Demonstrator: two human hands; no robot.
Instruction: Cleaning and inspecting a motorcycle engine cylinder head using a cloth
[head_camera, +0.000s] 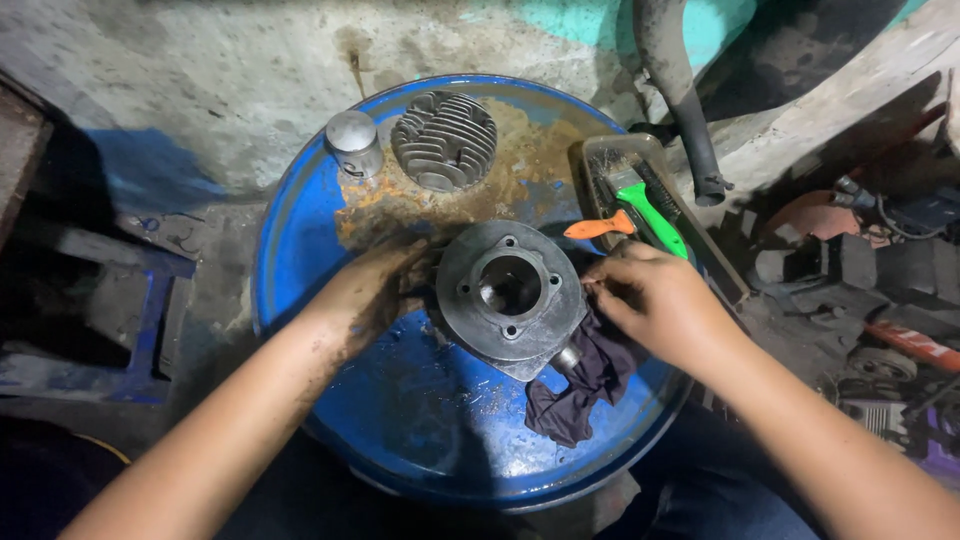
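Repair workshop, rusty blue drum (300, 250), engine parts, tools

Both forearms bare, no sleeves, gloves, rings or watch in view. Left hand (372, 290) smeared with dark grease over back and fingers. Right hand (655, 300) cleaner, faint grime at fingertips.
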